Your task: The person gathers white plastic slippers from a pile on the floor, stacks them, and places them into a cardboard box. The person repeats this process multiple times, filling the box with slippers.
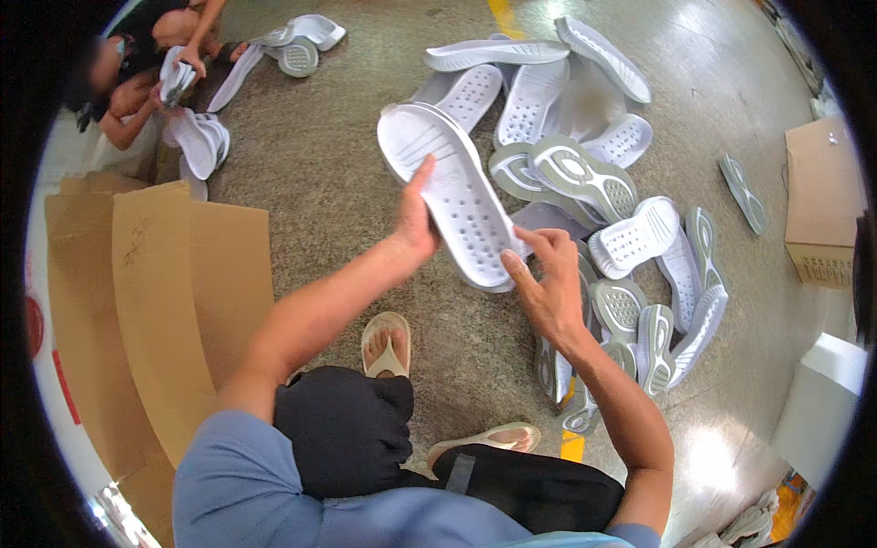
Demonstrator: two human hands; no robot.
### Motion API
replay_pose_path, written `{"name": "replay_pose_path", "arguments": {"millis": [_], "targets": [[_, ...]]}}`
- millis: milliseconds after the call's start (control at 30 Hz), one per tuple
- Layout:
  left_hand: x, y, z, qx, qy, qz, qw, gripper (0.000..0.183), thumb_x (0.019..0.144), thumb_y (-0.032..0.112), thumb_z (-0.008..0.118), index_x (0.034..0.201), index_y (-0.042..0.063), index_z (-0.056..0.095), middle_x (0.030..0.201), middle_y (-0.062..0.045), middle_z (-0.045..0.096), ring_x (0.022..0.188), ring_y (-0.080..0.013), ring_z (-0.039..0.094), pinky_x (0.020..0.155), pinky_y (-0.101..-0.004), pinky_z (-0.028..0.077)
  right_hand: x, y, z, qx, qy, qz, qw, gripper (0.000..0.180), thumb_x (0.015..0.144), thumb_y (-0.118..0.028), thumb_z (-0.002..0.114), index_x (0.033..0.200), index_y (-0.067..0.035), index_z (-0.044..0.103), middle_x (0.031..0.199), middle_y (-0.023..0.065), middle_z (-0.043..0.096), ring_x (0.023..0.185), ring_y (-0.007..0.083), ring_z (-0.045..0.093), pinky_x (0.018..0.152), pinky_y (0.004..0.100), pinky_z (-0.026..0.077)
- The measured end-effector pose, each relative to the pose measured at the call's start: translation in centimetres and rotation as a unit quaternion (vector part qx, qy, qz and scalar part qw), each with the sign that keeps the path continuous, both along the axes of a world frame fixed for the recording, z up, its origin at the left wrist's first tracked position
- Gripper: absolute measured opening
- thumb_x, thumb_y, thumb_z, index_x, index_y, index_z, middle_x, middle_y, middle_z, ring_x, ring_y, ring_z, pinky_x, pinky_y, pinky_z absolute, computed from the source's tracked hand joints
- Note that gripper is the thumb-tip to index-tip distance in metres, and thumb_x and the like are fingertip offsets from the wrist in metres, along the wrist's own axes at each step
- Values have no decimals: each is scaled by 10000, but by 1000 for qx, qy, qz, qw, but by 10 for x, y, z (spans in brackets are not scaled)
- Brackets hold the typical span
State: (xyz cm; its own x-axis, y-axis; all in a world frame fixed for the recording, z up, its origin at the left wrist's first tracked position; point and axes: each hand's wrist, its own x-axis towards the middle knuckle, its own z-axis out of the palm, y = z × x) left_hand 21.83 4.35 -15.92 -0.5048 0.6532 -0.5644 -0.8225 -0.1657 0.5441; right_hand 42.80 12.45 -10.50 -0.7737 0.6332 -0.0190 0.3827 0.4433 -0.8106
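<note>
A small stack of white shoe soles [466,198] is held in front of me, its dimpled inner side facing up. My left hand [418,212] grips its left edge, thumb on top. At the lower right end, my right hand [548,274] pinches the edge between thumb and fingers. Beyond and to the right, a loose pile of soles lies on the floor, among them a grey-and-white outsole [582,175] with its tread up and a white sole [634,236] with its dimpled side up. How many soles are in my hands cannot be told.
An open cardboard box [229,288] stands at my left. Another person [137,82] crouches at the upper left, handling soles, with more soles [199,144] beside them. At the right are a cardboard box [822,198], a white box [819,404] and a single sole [742,194].
</note>
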Motion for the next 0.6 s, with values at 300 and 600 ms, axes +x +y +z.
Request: {"name": "replay_pose_path", "arguments": {"millis": [300, 600], "targets": [[-23, -19, -3, -37, 61, -97, 993, 1000, 879, 831, 471, 1496, 46, 417, 1360, -171, 594, 1230, -296, 603, 1052, -458, 494, -42, 91, -22, 227, -87, -7, 970, 718, 872, -313, 761, 1490, -144, 438, 1495, 238, 386, 1372, 446, 406, 1105, 506, 422], [-9, -37, -12, -88, 108, -92, 986, 972, 859, 818, 544, 1392, 5, 540, 1307, -141, 641, 1191, -228, 611, 1026, -372, 483, -58, 101, -24, 270, -275, 0, 923, 645, 800, -190, 731, 1382, -51, 489, 1460, 339, 454, 1297, 494, 518, 998, 529, 512]]}}
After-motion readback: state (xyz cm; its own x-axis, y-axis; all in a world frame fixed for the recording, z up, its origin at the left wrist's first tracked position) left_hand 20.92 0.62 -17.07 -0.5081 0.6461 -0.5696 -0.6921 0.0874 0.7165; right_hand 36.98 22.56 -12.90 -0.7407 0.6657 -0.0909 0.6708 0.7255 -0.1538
